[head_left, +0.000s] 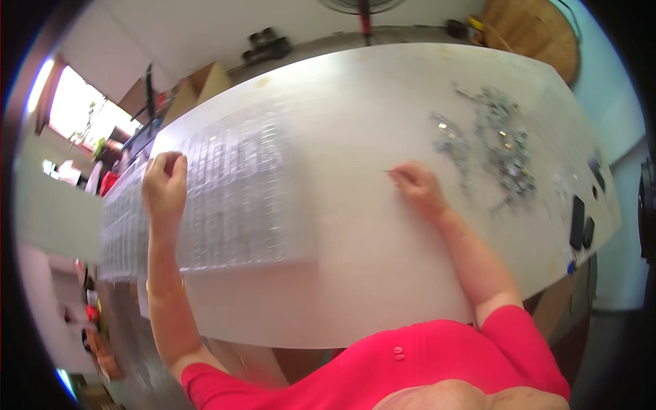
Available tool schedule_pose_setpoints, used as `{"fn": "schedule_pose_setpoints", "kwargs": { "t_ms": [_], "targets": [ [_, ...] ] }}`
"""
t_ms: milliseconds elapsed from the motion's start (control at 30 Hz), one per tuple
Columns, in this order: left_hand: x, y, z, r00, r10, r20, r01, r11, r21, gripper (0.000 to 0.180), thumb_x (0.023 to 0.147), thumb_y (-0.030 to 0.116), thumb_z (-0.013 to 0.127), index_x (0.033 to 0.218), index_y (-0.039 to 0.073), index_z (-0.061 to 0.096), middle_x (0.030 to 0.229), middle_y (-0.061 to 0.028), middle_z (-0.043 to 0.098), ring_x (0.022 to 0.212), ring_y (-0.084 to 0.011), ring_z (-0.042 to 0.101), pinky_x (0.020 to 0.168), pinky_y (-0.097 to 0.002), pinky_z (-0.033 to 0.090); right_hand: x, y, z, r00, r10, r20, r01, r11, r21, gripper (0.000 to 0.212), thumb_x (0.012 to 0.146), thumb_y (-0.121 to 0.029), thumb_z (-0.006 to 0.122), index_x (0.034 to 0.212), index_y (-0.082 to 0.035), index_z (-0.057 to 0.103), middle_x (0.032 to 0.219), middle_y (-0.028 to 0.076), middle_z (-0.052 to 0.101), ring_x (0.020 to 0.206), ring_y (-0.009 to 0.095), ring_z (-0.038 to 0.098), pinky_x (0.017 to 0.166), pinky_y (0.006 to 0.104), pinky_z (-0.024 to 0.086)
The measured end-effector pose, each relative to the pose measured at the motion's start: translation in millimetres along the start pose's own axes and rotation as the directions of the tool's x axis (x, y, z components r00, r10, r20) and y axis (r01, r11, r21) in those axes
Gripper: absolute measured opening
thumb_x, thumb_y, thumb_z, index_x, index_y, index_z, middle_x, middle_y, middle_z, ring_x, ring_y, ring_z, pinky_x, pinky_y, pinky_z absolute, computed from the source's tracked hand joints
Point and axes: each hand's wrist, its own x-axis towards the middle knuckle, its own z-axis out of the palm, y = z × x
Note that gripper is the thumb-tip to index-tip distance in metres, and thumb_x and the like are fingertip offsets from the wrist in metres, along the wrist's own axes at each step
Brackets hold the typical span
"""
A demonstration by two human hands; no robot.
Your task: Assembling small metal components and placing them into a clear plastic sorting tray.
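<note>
My left hand (164, 188) is raised over the left part of the clear plastic compartment trays (236, 236), its fingers curled together. Whatever they may hold is hidden. My right hand (418, 190) hovers or rests above the middle of the white table; I cannot tell which. Thumb and forefinger pinch a small thin dark piece (387, 171), too small to name. To its right lies a heap of small silvery metal parts (509, 154), with a smaller group of metal parts (451, 142) on its near-hand side.
The white table (355, 287) has a curved far edge. Black objects (577, 222) lie at its right edge, a small blue item (572, 268) beside them. Beyond the table stand a cardboard box (208, 82), a fan (364, 14) and a round wooden board (533, 37).
</note>
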Motion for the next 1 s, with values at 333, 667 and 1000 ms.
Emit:
{"fn": "schedule_pose_setpoints", "kwargs": {
  "t_ms": [333,667,1000],
  "targets": [
    [-118,243,96,0.798,0.598,0.082,-0.481,0.713,-0.510,0.012,0.082,0.004,0.070,0.093,0.002,0.069,0.091,-0.0132,0.065,0.087,-0.0297,0.063,0.078,-0.0382,0.049,-28,1,18,0.898,-0.388,0.206,0.414,0.905,-0.101,0.014,0.085,-0.006,0.062,0.096,-0.011,0.068,0.089,0.009,0.068,0.084,0.034,0.064,0.073,0.0428,0.052],
    [-89,308,268,0.741,0.591,0.318,-0.417,0.777,-0.472,0.006,0.085,0.008,0.062,0.088,0.003,0.065,0.089,-0.0149,0.063,0.089,-0.0345,0.060,0.082,-0.0426,0.047,-31,-3,10,0.867,-0.387,0.314,0.383,0.921,0.077,0.009,0.090,-0.008,0.055,0.094,-0.005,0.062,0.092,0.014,0.066,0.092,0.028,0.060,0.080,0.0407,0.047],
    [-88,322,314,0.639,0.729,0.246,-0.631,0.679,-0.374,0.021,0.083,0.016,0.068,0.102,0.006,0.065,0.098,-0.0115,0.064,0.096,-0.0325,0.060,0.088,-0.0428,0.047,-30,-1,19,0.914,-0.226,0.336,0.172,0.968,0.183,0.018,0.087,-0.006,0.054,0.100,-0.006,0.065,0.103,0.016,0.068,0.100,0.036,0.062,0.085,0.0429,0.051]
  ]
}}
